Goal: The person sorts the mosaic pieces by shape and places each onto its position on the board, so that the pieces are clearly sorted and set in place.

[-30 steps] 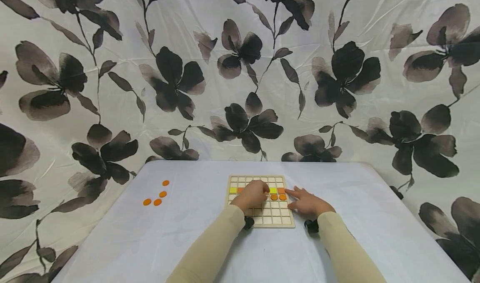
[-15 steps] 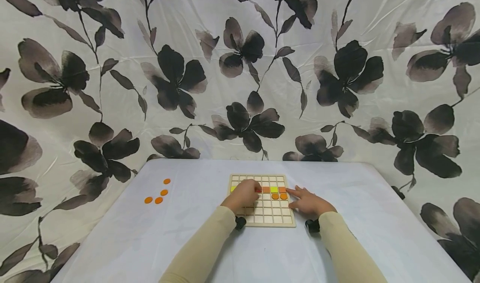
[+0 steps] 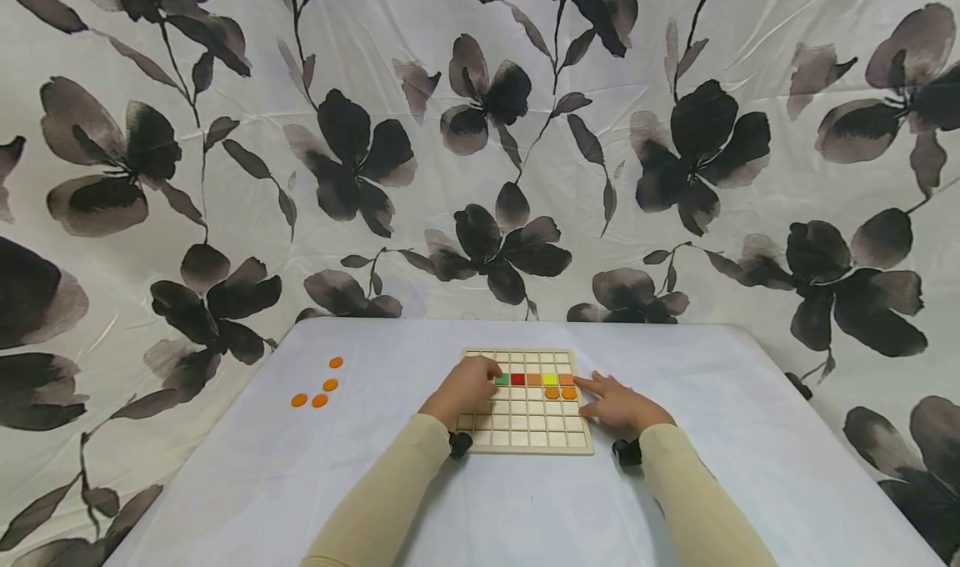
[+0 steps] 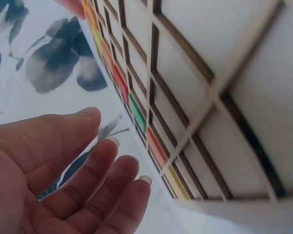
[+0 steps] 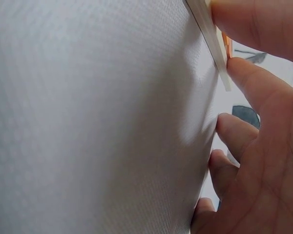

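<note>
A wooden grid board [image 3: 529, 439] lies on the table. One row of it holds coloured squares, among them a green square [image 4: 137, 113], a red square [image 3: 518, 379] and a yellow square [image 3: 550, 379]. Two orange discs [image 3: 568, 393] sit in cells just below that row, at the right end. My left hand [image 3: 467, 386] hovers over the board's left part, fingers loosely bent with nothing between them in the left wrist view. At the board's right edge, my right hand [image 3: 624, 406] spreads its fingers; thumb and index finger touch the rim, while other fingertips rest on the cloth.
Several orange discs [image 3: 319, 401] lie loose on the white-covered table [image 3: 247, 500], left of the board. Behind the table hangs a floral cloth [image 3: 420, 167]. Each wrist carries a small black camera [image 3: 627, 453].
My left hand has moved left along the coloured row, uncovering an orange, the red and part of the green square. My right hand has stayed at the board's right edge.
</note>
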`<state>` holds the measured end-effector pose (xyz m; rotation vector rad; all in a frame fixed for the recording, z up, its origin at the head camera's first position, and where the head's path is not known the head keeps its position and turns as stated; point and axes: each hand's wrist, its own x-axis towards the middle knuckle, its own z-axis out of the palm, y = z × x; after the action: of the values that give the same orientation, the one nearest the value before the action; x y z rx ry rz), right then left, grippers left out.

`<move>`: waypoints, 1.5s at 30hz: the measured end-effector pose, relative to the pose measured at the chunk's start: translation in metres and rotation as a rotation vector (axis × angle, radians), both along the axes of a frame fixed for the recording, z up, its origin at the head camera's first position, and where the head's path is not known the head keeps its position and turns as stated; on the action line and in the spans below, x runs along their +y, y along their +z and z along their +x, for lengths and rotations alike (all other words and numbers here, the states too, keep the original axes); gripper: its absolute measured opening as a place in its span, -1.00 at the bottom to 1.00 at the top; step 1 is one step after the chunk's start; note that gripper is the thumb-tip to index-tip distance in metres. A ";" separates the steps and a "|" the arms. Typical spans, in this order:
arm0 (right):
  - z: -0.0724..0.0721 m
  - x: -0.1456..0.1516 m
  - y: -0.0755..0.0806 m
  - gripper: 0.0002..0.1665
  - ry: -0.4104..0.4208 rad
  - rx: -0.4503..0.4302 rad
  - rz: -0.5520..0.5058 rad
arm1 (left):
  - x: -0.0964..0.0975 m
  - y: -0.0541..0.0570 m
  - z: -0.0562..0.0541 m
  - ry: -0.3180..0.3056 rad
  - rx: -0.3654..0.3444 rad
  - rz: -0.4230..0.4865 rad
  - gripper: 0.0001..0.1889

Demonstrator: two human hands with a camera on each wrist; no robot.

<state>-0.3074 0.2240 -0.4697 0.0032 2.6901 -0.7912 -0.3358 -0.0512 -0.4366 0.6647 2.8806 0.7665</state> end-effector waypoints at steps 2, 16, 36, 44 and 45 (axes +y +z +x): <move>0.000 0.000 0.001 -0.20 -0.004 -0.003 0.002 | -0.003 0.001 0.000 0.010 0.009 -0.006 -0.74; 0.003 -0.001 0.004 -0.21 -0.010 -0.010 0.017 | -0.036 0.007 0.001 0.150 -0.009 -0.027 -0.73; 0.004 -0.001 0.002 -0.21 0.038 0.023 0.011 | -0.100 0.006 -0.001 0.277 0.009 -0.130 -0.73; 0.005 -0.002 0.005 -0.19 0.042 0.024 0.018 | -0.126 0.007 -0.002 0.322 0.003 -0.174 -0.71; 0.004 -0.002 0.003 -0.19 0.039 0.025 0.016 | -0.129 0.007 -0.002 0.328 -0.002 -0.177 -0.70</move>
<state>-0.3034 0.2223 -0.4662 -0.0552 2.7112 -0.7629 -0.3380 -0.1805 -0.4297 0.1738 3.0467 0.5289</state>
